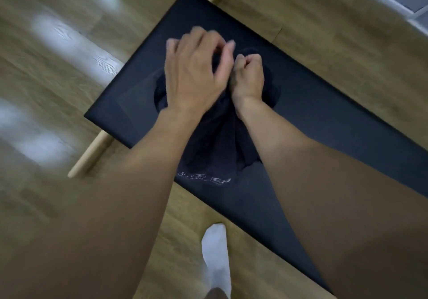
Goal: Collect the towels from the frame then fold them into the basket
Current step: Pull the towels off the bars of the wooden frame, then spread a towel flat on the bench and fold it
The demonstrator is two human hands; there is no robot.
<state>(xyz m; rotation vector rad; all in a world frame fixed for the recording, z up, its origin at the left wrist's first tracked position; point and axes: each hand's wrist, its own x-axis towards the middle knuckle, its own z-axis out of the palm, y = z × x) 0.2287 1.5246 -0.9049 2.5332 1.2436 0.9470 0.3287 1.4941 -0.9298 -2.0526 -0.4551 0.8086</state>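
Your right hand (247, 78) is balled into a fist around the top of a dark towel (215, 141), its fingers (251, 59) curled tight into the cloth. Your left hand (192, 76) sits just beside it, touching at the thumb side, with the fingers bent over the bunched fabric. It is blurred, so you cannot tell whether it grips the towel or only hovers on it.

The towel is navy to black, thick and crumpled. It is gathered into a round wad under your hands and falls in loose folds between your forearms. Its lower hem carries a line of white lettering (203, 179), too smeared to read.

The towel hangs over a dark rectangular fabric panel (220, 16), and a pale wooden pole (89, 157) sticks out past the panel's edges. Whether this panel is the frame or the basket does not show. It all stands on a wood floor (324, 32), and your white-socked foot (215, 250) is near the bottom edge.
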